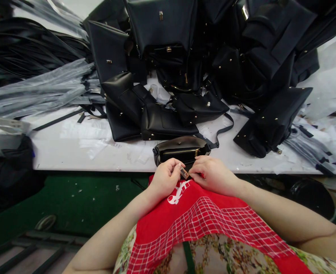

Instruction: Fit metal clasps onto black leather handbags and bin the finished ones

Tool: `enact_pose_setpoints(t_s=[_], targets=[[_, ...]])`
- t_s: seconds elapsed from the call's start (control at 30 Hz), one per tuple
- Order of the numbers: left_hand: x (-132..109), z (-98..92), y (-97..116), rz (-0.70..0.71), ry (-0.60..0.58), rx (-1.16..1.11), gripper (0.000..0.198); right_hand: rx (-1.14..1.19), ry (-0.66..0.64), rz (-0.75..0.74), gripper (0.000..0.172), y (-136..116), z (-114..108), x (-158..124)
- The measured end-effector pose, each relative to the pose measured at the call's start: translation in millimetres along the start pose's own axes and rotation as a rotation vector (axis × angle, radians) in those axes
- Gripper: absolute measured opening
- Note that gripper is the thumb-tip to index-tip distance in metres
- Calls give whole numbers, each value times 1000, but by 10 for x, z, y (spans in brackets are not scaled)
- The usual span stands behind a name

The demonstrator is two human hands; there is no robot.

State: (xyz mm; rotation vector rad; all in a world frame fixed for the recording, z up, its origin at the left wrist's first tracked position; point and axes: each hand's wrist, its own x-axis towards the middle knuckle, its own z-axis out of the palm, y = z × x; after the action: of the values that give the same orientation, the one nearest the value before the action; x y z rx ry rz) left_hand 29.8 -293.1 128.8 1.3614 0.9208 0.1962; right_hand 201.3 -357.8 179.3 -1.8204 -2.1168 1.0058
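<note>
bag [182,150] open, gold bit [184,173] pinched

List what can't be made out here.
Head view only.
The small part pinched between left hand and right hand: too small, fingertips cover its ends.
The open bag: interior dark, hidden by its rim.
The bag pile: top cut off by the frame edge.
</note>
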Motion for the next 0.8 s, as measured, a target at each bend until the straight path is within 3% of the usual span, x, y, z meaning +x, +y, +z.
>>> enact_pose_setpoints(t_s=[0.13,0.3,0.47,0.8], targets=[[-8,-10,14,-18,-1,11,22,-7,2,5,24,25,-14,-16],[-27,-3,18,-21,0,38,23,108,-93,27,23,46,-108,-21],[-46,33,25,-1,-23,73,23,42,-147,28,21,-18,-168,16],[-50,22,18,51,-7,140,22,-56,-113,14,19,-61,-113,38]])
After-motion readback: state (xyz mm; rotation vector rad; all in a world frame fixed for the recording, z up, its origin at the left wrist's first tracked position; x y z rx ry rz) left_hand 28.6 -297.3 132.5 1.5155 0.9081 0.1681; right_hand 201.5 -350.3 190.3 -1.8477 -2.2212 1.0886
